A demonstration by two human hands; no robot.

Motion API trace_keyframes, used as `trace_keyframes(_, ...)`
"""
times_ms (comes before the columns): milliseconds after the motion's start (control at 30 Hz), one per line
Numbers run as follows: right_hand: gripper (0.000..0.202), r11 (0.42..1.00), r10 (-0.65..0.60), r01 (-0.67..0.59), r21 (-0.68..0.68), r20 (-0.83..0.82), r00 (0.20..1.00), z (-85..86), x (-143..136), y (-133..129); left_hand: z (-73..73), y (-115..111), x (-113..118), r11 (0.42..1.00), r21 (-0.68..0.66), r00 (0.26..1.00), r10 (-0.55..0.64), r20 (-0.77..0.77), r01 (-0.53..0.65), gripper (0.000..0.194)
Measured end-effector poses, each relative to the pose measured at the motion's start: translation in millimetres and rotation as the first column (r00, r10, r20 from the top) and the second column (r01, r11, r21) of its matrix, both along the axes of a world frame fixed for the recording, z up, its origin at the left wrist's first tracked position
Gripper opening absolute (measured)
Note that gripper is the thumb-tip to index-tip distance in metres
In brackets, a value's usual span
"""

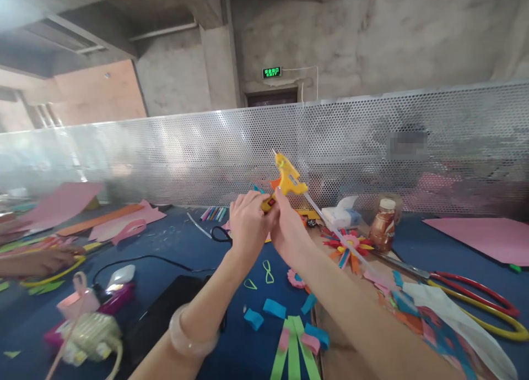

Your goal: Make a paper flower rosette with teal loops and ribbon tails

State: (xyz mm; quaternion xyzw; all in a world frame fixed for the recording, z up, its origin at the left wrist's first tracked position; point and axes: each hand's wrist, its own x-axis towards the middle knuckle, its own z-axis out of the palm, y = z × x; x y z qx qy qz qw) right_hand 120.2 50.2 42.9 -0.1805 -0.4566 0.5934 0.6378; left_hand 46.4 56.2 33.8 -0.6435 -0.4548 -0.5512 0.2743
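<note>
Both my hands meet above the middle of the table around a yellow glue gun (291,176), whose nozzle points up and to the left. A long clear glue stick (326,220) runs out of its back end. My left hand (248,221) is closed at the gun's handle, its fingers bent over toward the other hand. My right hand (290,230) is wrapped round the lower handle, with the thumb up beside the gun. Below the hands lie green paper loops (268,272), blue paper curls (274,308) and green strips (293,347).
Red-and-yellow-handled scissors (475,292), a brown bottle (383,226) and a paper flower (349,245) lie at the right. A power strip with plugs (93,330) is at the lower left. Another person's hand (53,259) shows at the far left. A perforated metal screen (185,154) stands behind.
</note>
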Motion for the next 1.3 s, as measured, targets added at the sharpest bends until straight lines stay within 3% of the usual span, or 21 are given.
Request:
trace_keyframes(100, 0.021, 0.991, -0.130, 0.125, -0.048, -0.131, 0.983, 5.9, 6.1, 9.4, 6.9, -5.8, -0.9, 0.974, -0.079, 0.976, -0.214, -0.030, 0.211, 0.016)
trace_keyframes(200, 0.021, 0.969, -0.231, 0.238, 0.065, -0.099, 0.968, 9.5, 21.2, 4.9, 20.3, -10.6, -14.1, 0.890, -0.191, 0.910, -0.409, 0.069, 0.415, 0.021)
trace_keyframes(267, 0.025, 0.945, -0.290, 0.292, 0.146, -0.037, 0.956, 13.6, 31.0, -2.4, 29.2, -12.1, -26.1, 0.795, -0.295, 0.848, -0.487, 0.207, 0.529, 0.024)
trace_keyframes(333, 0.029, 0.927, -0.334, 0.323, 0.189, 0.031, 0.942, 18.6, 39.2, -9.2, 35.0, -11.5, -38.2, 0.664, -0.371, 0.761, -0.559, 0.331, 0.649, 0.022)
trace_keyframes(433, 0.027, 0.915, -0.351, 0.300, 0.271, 0.166, 0.921, 25.2, 48.7, -14.1, 36.7, -6.8, -53.8, 0.482, -0.366, 0.605, -0.653, 0.456, 0.796, 0.013)
trace_keyframes(500, 0.024, 0.920, -0.327, 0.241, 0.309, 0.266, 0.907, 28.3, 53.7, -13.9, 35.1, -2.8, -61.2, 0.400, -0.341, 0.524, -0.690, 0.498, 0.851, 0.009)
trace_keyframes(567, 0.022, 0.934, -0.301, 0.203, 0.293, 0.346, 0.889, 30.4, 58.2, -12.5, 33.6, 0.2, -65.7, 0.356, -0.321, 0.477, -0.710, 0.517, 0.878, 0.011)
trace_keyframes(700, 0.022, 0.959, -0.254, 0.161, 0.234, 0.456, 0.853, 31.8, 67.2, -8.7, 34.2, 0.1, -67.1, 0.351, -0.216, 0.410, -0.723, 0.556, 0.911, 0.010)
trace_keyframes(900, 0.032, 0.951, -0.271, 0.122, 0.285, 0.574, 0.772, 32.6, 77.1, -7.4, 35.9, -2.8, -64.4, 0.475, -0.109, 0.446, -0.688, 0.573, 0.873, 0.012)
trace_keyframes(1033, 0.041, 0.956, -0.282, 0.134, 0.261, 0.695, 0.661, 35.8, 77.1, -13.0, 34.2, -1.5, -63.8, 0.455, -0.139, 0.447, -0.692, 0.567, 0.880, 0.009)
trace_keyframes(1300, 0.021, 0.957, -0.285, 0.209, 0.202, 0.792, 0.539, 47.3, 70.6, -24.7, 33.8, -3.4, -60.8, 0.386, -0.122, 0.382, -0.723, 0.576, 0.915, 0.007)
